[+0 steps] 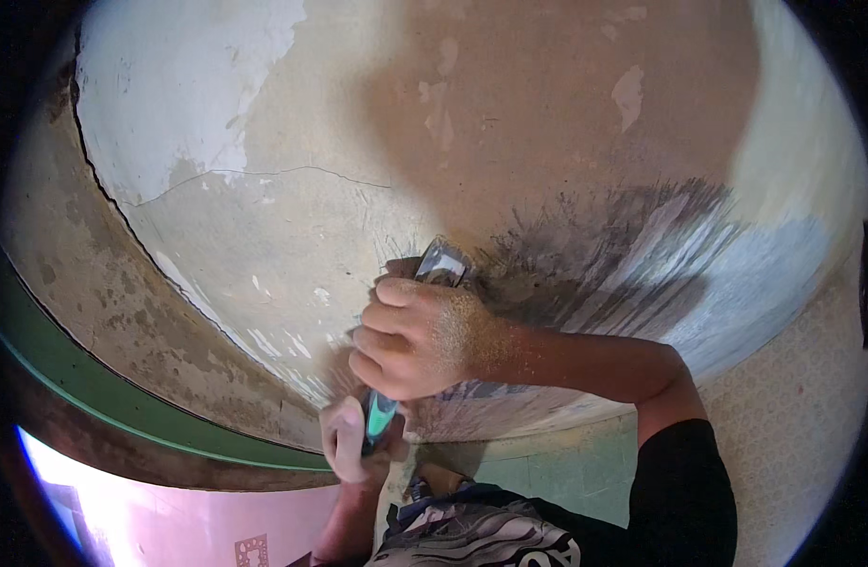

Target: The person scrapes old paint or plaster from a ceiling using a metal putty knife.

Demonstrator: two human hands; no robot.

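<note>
A long-handled scraper with a broad metal blade (pixel 442 266) and a green and black handle (pixel 381 418) lies slanted in front of the wall. My right hand (pixel 423 340), dusted with pale powder, wraps around it just below the blade. Lower down, my left hand (pixel 349 439) grips the end of the handle, thumb along its side. The blade's far edge is at the painted plaster wall (pixel 320 234), beside a dark patch of scraped streaks (pixel 547 248). My right fingers hide the middle of the tool.
A long crack (pixel 115 202) separates the wall from a bare, stained plaster strip (pixel 122 305). Beyond that run a green painted band (pixel 122 397) and a pink surface (pixel 193 524). Green floor tiles (pixel 561 468) lie below, and a patterned surface (pixel 774 397) is at right.
</note>
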